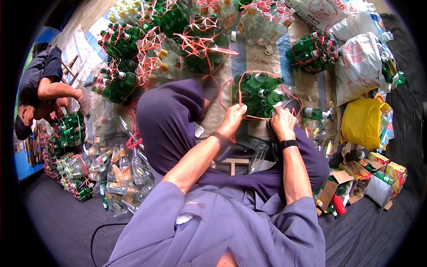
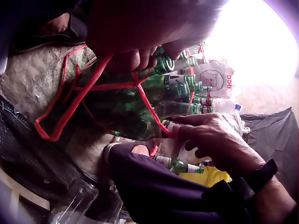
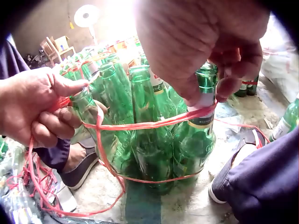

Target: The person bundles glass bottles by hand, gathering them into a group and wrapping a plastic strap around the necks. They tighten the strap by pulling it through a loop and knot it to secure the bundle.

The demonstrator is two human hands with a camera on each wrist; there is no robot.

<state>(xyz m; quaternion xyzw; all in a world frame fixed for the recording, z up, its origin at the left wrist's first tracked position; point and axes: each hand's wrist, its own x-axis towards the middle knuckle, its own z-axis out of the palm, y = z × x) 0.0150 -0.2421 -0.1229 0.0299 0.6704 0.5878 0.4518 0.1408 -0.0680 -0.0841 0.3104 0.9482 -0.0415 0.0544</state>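
A cluster of green glass bottles [image 3: 145, 107] stands upright on the ground between the person's feet. Pink-red plastic string [image 3: 149, 125] runs round the bottle necks, and a second loop circles their lower bodies. The left hand [image 1: 233, 118] holds the string at the near left bottle, its thumb by the bottle's mouth and its fingers curled. A slack length of string hangs below that hand in the right wrist view. At the near right bottle, the right hand [image 1: 283, 122] has thumb and fingers either side of the neck, pinching the string against it.
Tied bundles of bottles [image 1: 195, 49] stand ahead and to the left. Loose clear bottles [image 1: 122, 178] lie at the left. White sacks [image 1: 360, 66], a yellow bag [image 1: 362, 122] and cardboard boxes [image 1: 340, 180] line the right. Another person [image 1: 49, 84] bends over bottles at far left.
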